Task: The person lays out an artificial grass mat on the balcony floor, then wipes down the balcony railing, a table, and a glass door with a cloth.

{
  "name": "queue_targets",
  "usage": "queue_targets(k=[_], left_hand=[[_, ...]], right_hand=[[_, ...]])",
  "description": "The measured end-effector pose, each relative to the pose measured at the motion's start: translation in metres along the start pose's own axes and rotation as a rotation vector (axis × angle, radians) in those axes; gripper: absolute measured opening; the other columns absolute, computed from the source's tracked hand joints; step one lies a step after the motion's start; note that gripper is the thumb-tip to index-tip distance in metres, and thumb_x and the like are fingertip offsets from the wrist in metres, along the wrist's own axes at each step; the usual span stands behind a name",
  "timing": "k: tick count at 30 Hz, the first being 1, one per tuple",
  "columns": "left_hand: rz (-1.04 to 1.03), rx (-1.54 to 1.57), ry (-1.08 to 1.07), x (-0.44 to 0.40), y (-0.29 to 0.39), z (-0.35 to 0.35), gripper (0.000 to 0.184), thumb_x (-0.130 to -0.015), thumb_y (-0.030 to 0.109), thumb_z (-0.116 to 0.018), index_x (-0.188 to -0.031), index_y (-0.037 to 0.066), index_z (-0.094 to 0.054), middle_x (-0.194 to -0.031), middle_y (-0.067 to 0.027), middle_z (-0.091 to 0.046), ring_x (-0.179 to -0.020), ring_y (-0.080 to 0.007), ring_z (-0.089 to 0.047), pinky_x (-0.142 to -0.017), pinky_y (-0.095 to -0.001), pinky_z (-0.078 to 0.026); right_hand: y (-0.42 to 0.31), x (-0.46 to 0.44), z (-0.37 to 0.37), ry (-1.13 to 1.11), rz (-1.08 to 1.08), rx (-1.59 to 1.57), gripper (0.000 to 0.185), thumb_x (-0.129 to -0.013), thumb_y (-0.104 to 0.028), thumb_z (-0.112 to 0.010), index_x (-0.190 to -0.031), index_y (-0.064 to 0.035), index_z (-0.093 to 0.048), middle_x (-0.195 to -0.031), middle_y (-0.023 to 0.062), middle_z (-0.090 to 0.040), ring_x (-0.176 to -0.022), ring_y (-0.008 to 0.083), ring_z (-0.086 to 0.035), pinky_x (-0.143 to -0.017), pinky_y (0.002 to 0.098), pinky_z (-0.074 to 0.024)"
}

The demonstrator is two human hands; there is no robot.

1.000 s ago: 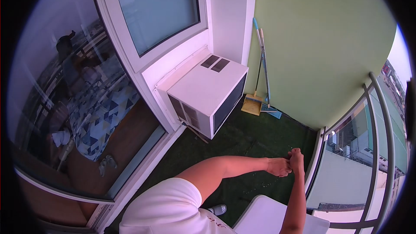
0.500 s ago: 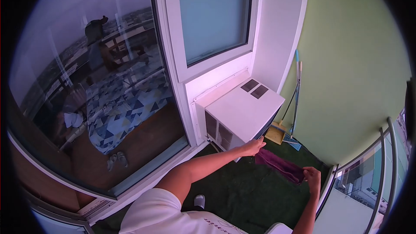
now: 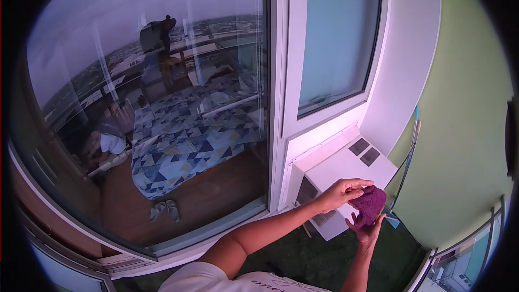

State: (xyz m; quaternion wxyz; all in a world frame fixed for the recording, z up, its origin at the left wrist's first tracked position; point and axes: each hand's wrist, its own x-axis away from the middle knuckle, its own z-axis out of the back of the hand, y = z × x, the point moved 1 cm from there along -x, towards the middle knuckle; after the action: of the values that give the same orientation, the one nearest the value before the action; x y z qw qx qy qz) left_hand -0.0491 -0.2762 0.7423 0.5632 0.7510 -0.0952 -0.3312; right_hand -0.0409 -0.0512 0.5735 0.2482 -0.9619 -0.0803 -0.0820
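Observation:
A purple cloth (image 3: 370, 206), folded into a compact bundle, is held up between my two hands in front of the white air conditioner unit (image 3: 373, 176). My left hand (image 3: 341, 194) grips the cloth's upper left side, fingers bent over its edge. From below, my right hand (image 3: 367, 231) holds the lower part of the cloth, with the thumb and fingers around it. Both forearms reach in from the bottom of the view.
A large glass pane (image 3: 162, 75) at left shows a bed (image 3: 200, 140), slippers (image 3: 165, 211) and reflections. A frosted window (image 3: 340, 38) is above the air conditioner. A broom handle (image 3: 406, 167) leans at the green wall (image 3: 465, 103). A metal railing (image 3: 494, 232) stands at right.
The cloth was stretched out between my hands and is now folded into a smaller bundle. My hands have come together and risen. The view has turned left.

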Motion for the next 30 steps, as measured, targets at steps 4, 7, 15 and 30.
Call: queue_targets(k=[4, 7, 15, 30], left_hand=[[-0.055, -0.191, 0.208, 0.027, 0.004, 0.046, 0.03, -0.097, 0.007, -0.052, -0.126, 0.004, -0.057, -0.119, -0.0028, -0.06, -0.1, -0.0063, -0.055, -0.093, -0.0229, -0.043], [-0.119, -0.171, 0.465, 0.053, 0.034, 0.079, 0.027, -0.097, 0.008, -0.052, -0.122, 0.003, -0.059, -0.119, -0.0025, -0.061, -0.099, -0.0061, -0.054, -0.091, -0.0218, -0.043], [-0.188, -0.368, 0.703, 0.086, 0.055, 0.135, 0.028, -0.096, 0.009, -0.053, -0.123, 0.003, -0.057, -0.118, -0.0043, -0.062, -0.104, -0.0087, -0.056, -0.092, -0.0238, -0.043], [-0.054, -1.531, 1.592, 0.158, 0.069, 0.146, 0.041, -0.077, 0.009, -0.069, -0.118, 0.007, -0.06, -0.113, -0.015, -0.053, -0.103, -0.0333, -0.047, -0.09, -0.0423, -0.039]], right_hand=[[0.062, -0.058, -0.06, -0.157, -0.04, 0.075, 0.04, -0.095, -0.03, -0.05, -0.127, -0.0052, -0.05, -0.115, 0.013, -0.061, -0.101, 0.0277, -0.062, -0.088, 0.0423, -0.0517], [0.087, -0.088, -0.1, -0.164, 0.068, 0.397, 0.036, -0.098, -0.025, -0.046, -0.125, -0.0016, -0.052, -0.111, 0.0117, -0.064, -0.1, 0.0246, -0.063, -0.087, 0.0397, -0.0514], [0.209, -0.116, -0.178, -0.379, -0.8, 0.438, 0.077, -0.084, -0.073, -0.037, -0.141, -0.0219, -0.033, -0.145, 0.0138, -0.029, -0.128, 0.0433, -0.036, -0.089, 0.073, -0.0353], [0.094, -0.121, -0.642, -1.462, 0.562, 0.483, 0.025, -0.088, -0.011, -0.066, -0.109, 0.0008, -0.06, -0.098, 0.0042, -0.065, -0.093, 0.0088, -0.059, -0.084, 0.026, -0.0479]])
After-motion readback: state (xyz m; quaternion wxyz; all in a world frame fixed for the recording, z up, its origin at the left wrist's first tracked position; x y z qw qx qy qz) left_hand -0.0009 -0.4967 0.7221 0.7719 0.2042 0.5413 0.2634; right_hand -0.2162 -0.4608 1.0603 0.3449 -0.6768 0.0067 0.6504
